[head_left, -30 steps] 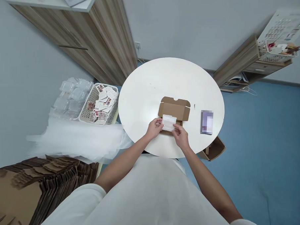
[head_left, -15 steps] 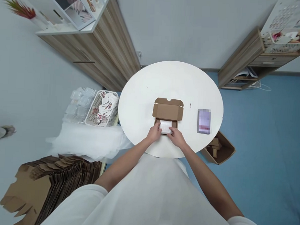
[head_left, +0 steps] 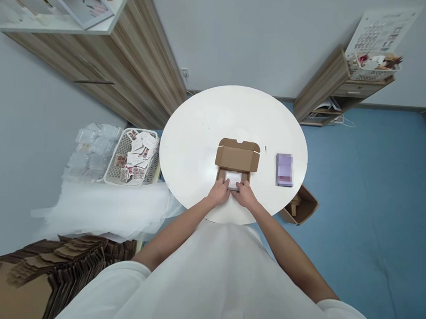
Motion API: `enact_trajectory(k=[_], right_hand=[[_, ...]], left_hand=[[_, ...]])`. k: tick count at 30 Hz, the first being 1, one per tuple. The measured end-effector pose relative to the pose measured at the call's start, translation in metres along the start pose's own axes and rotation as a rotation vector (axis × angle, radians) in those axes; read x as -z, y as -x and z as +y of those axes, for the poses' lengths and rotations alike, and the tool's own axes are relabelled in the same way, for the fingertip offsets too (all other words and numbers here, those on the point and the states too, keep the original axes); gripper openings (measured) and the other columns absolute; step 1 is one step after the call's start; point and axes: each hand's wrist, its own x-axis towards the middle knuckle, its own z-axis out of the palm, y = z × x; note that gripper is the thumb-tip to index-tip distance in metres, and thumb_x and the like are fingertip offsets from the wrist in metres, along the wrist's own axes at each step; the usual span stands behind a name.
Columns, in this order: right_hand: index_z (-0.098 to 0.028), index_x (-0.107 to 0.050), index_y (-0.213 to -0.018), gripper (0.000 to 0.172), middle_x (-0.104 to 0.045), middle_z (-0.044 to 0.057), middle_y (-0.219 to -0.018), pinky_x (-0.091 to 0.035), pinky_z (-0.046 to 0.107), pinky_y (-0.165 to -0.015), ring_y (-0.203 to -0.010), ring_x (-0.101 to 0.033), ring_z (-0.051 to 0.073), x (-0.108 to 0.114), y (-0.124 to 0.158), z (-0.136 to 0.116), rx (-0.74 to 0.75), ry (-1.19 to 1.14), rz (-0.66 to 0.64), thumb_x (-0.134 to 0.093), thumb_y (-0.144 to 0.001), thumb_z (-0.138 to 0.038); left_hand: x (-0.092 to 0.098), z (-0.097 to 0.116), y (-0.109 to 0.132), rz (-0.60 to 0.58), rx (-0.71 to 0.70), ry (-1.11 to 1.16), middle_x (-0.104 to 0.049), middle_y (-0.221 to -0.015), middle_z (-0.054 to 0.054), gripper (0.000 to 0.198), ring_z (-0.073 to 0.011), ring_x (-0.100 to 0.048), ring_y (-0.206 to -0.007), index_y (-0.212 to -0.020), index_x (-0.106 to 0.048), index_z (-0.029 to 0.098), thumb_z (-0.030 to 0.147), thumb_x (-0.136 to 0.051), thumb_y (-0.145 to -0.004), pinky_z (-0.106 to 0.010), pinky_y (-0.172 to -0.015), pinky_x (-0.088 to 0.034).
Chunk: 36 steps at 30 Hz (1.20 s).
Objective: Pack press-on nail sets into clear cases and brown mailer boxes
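Note:
A small brown cardboard box (head_left: 237, 157) stands on the white round table (head_left: 195, 158), its lid folded back away from me. Inside it lies a white wrapped packet (head_left: 234, 178), partly covered by my fingers. My left hand (head_left: 219, 191) is closed around the box's near left corner, thumb reaching in over the packet. At the near right corner my right hand (head_left: 246, 195) grips the box in the same way, its thumb also at the packet. The fingertips beneath and behind the front wall are hidden.
A blurred-out purple item (head_left: 285, 170) lies on the table's right side. Below that edge stands an open carton (head_left: 304, 206) holding cardboard pieces. To the left are a white basket of cards (head_left: 152, 168), clear plastic containers (head_left: 93, 147), white wrapping sheets (head_left: 105, 206) and stacked flat cardboard (head_left: 77, 266).
Both hands have moved slightly toward me, from the packet's sides to the box's near corners. The packet appears to sit lower in the box. The camera view has shifted.

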Motion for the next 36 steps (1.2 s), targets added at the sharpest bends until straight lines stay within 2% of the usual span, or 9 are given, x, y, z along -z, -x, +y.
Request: enact_trajectory(k=[4, 8, 15, 18, 20, 24, 27, 31, 36], right_hand=[[-0.011, -0.054, -0.108, 0.038, -0.046, 0.016, -0.114, -0.040, 0.030, -0.084, -0.102, -0.050, 0.023, 0.003, -0.002, -0.005, -0.012, 0.048, -0.005, -0.053, -0.077, -0.031], [-0.011, -0.054, -0.105, 0.034, -0.047, 0.015, -0.112, -0.041, 0.030, -0.081, -0.098, -0.051, 0.022, 0.004, -0.007, -0.008, -0.011, 0.047, 0.017, -0.052, -0.077, -0.030], [-0.013, -0.054, -0.110, 0.037, -0.049, 0.013, -0.114, -0.041, 0.031, -0.083, -0.098, -0.052, 0.021, 0.007, -0.008, -0.009, 0.093, -0.044, 0.077, -0.054, -0.076, -0.028], [-0.016, -0.054, -0.111, 0.039, -0.053, 0.010, -0.109, -0.042, 0.031, -0.084, -0.093, -0.055, 0.018, 0.018, -0.007, 0.000, 0.143, -0.198, 0.101, -0.054, -0.075, -0.029], [-0.018, -0.056, -0.108, 0.036, -0.057, 0.008, -0.105, -0.045, 0.031, -0.080, -0.086, -0.057, 0.016, 0.031, -0.009, 0.011, 0.107, -0.354, 0.118, -0.055, -0.074, -0.031], [-0.020, -0.058, -0.099, 0.033, -0.061, 0.005, -0.095, -0.047, 0.030, -0.070, -0.078, -0.058, 0.015, 0.061, -0.018, 0.034, -0.084, -0.683, 0.239, -0.057, -0.072, -0.039], [-0.022, -0.059, -0.095, 0.036, -0.061, 0.005, -0.099, -0.048, 0.027, -0.065, -0.077, -0.059, 0.015, 0.077, -0.027, 0.046, -0.227, -0.933, 0.296, -0.057, -0.071, -0.048], [-0.023, -0.059, -0.094, 0.047, -0.060, 0.006, -0.108, -0.048, 0.027, -0.064, -0.082, -0.058, 0.016, 0.086, -0.041, 0.050, -0.293, -1.115, 0.207, -0.038, -0.077, -0.061], [-0.024, -0.060, -0.095, 0.058, -0.057, 0.003, -0.116, -0.047, 0.027, -0.063, -0.081, -0.056, 0.016, 0.087, -0.060, 0.043, -0.257, -1.093, 0.103, -0.023, -0.079, -0.066]], left_hand=[[0.001, -0.003, -0.001, -0.019, -0.010, 0.054, -0.045, -0.110, -0.016, 0.053, -0.0274, -0.048, -0.103, -0.130, -0.033, 0.010, 0.023, -0.044, -0.079, -0.038, -0.085, -0.042], [-0.001, -0.012, 0.002, 0.027, -0.013, 0.189, -0.046, -0.112, -0.016, 0.055, -0.0262, -0.049, -0.104, -0.130, -0.032, 0.009, 0.023, -0.046, -0.079, -0.039, -0.088, -0.042], [0.002, -0.033, 0.014, 0.364, -0.117, 0.489, -0.051, -0.108, -0.009, 0.037, -0.0176, -0.052, -0.100, -0.114, -0.047, 0.018, 0.014, -0.045, -0.077, -0.034, -0.087, -0.044], [0.011, -0.044, 0.016, 0.464, -0.044, 0.556, -0.051, -0.110, -0.009, 0.031, -0.0172, -0.053, -0.097, -0.109, -0.050, 0.019, 0.020, -0.046, -0.079, -0.032, -0.081, -0.047], [0.021, -0.052, 0.014, 0.486, 0.052, 0.608, -0.050, -0.113, -0.010, 0.031, -0.0174, -0.054, -0.095, -0.109, -0.050, 0.018, 0.025, -0.048, -0.079, -0.031, -0.077, -0.048], [0.045, -0.065, 0.001, 0.452, 0.218, 0.744, -0.054, -0.113, -0.011, 0.039, -0.0192, -0.055, -0.096, -0.111, -0.050, 0.017, 0.039, -0.050, -0.079, -0.033, -0.080, -0.045], [0.065, -0.068, -0.013, 0.379, 0.263, 0.901, -0.054, -0.117, -0.011, 0.045, -0.0208, -0.055, -0.100, -0.112, -0.051, 0.019, 0.051, -0.039, -0.082, -0.033, -0.078, -0.045], [0.085, -0.067, -0.030, 0.292, 0.297, 1.068, -0.050, -0.124, -0.014, 0.062, -0.0225, -0.053, -0.105, -0.114, -0.050, 0.016, 0.064, -0.026, -0.081, -0.031, -0.076, -0.046], [0.096, -0.061, -0.041, 0.177, 0.281, 1.111, -0.049, -0.125, -0.015, 0.076, -0.0247, -0.052, -0.106, -0.117, -0.049, 0.013, 0.070, -0.017, -0.078, -0.032, -0.077, -0.046]])
